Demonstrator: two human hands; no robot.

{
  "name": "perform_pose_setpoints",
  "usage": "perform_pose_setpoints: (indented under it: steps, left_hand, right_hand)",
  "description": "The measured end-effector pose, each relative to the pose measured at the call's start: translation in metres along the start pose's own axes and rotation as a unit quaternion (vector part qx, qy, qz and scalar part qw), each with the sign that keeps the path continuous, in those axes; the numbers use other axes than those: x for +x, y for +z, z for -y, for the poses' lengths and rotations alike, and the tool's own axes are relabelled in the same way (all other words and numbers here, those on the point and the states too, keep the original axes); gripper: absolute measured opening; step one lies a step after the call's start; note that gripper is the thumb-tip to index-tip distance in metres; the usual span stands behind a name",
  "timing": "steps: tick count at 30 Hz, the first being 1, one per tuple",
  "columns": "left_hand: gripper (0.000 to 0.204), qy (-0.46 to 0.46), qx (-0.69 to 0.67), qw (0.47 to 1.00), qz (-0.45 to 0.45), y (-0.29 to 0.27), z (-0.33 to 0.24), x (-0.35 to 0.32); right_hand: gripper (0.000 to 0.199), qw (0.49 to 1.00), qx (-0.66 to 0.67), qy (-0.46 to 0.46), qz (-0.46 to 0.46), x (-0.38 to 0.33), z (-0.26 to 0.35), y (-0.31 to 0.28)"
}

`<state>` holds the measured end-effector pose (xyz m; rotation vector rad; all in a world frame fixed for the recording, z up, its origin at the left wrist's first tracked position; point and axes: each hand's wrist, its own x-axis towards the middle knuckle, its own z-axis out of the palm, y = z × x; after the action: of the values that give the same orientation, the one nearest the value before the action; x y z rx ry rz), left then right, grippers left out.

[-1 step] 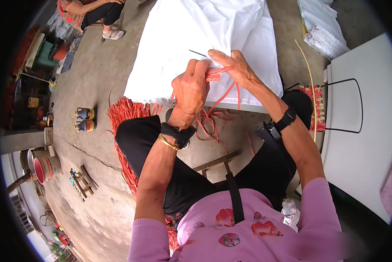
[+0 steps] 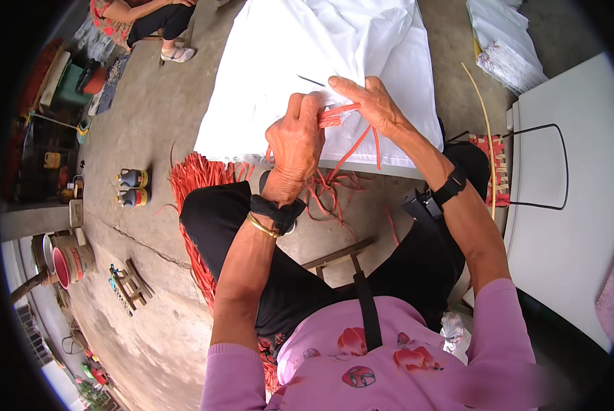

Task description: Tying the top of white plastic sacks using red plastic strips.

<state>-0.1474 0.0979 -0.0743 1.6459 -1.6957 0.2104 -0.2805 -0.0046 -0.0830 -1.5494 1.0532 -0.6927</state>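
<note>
Over the white cloth [image 2: 266, 75], my left hand [image 2: 295, 133] is closed round a short braided piece of red strips [image 2: 329, 117], whose end sticks out toward the right. My right hand [image 2: 374, 103] is close beside it, thumb pointing left and fingers curled on one red strip drawn from the braid. Loose red strips [image 2: 355, 145] hang below the two hands. A thin dark needle-like rod [image 2: 310, 80] shows just left of my right thumb; whether the hand holds it, I cannot tell.
A heap of red strips [image 2: 201, 181] lies by my left knee. Two dark bottles [image 2: 133, 178] and a small wooden stool [image 2: 130, 284] are on the floor at left. A red woven seat with a wire frame [image 2: 499, 171] is at right. Another person [image 2: 160, 24] sits far left.
My left hand and the braid have shifted slightly left. The right hand has moved very slightly right, and the dark rod sits a touch farther right.
</note>
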Motion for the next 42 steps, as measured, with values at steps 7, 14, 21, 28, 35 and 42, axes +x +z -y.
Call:
perform_pose_setpoints:
  steps: [7,14,21,28,35,42]
  left_hand:
    - [0.017,-0.052,0.106,0.991,-0.061,-0.03,0.03,0.009]
    - [0.025,0.015,0.025,0.997,-0.076,-0.009,-0.003,0.011]
    - [0.028,0.028,-0.005,0.997,-0.069,-0.007,0.001,0.01]
    - [0.022,0.049,-0.011,0.992,-0.12,-0.014,0.015,0.014]
    - [0.02,0.036,-0.116,0.988,-0.095,-0.005,-0.007,0.018]
    - [0.041,-0.017,-0.069,0.995,-0.068,-0.003,0.008,0.009]
  right_hand:
    - [0.061,0.989,-0.135,-0.051,-0.027,-0.003,0.009,-0.019]
    - [0.07,0.996,-0.074,-0.046,0.035,-0.01,0.01,0.001]
    - [0.075,0.999,-0.019,-0.011,0.037,-0.013,0.006,0.01]
    - [0.074,0.996,-0.074,-0.039,0.033,-0.01,0.021,0.009]
    - [0.051,0.991,0.128,-0.032,0.004,-0.009,0.012,0.007]
    - [0.042,0.975,0.215,0.019,0.05,-0.01,0.024,-0.011]
